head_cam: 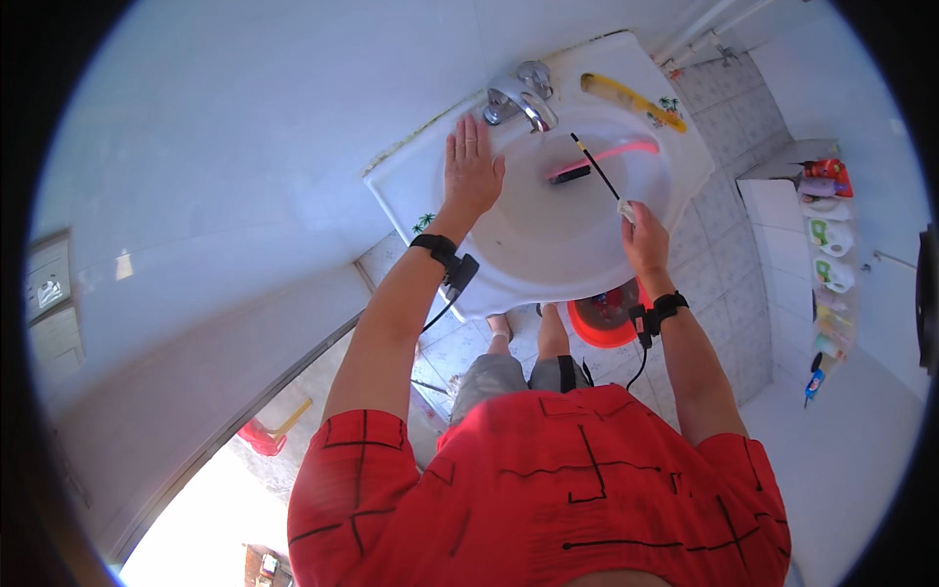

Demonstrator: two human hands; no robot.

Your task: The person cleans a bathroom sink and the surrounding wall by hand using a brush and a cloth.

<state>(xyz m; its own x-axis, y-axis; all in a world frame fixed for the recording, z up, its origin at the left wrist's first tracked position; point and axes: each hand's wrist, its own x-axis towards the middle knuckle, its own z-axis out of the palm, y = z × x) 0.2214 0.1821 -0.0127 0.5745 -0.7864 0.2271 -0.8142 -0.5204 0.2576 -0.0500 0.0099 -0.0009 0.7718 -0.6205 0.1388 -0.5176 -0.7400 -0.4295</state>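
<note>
My left hand [472,172] lies palm down with straight fingers on the left rim of a white ceramic washbasin [557,264], beside the chrome faucet [517,103]. It holds nothing. At the basin's right side my right hand [647,238] grips a thin black stick [601,172] with a yellow band near its far tip. A small white piece [625,210], perhaps tissue or cloth, sits where the fingers pinch the stick. The stick slants up over the bowl. Behind it a brush with a pink handle [616,152] and dark bristles rests inside the bowl.
A long yellow object [634,101], possibly a comb, lies on the washbasin's back right ledge. Under the front edge stands a red basin [598,330] with things in it. Several bottles and packets [829,235] line a ledge at right. A wall [257,147] borders the left.
</note>
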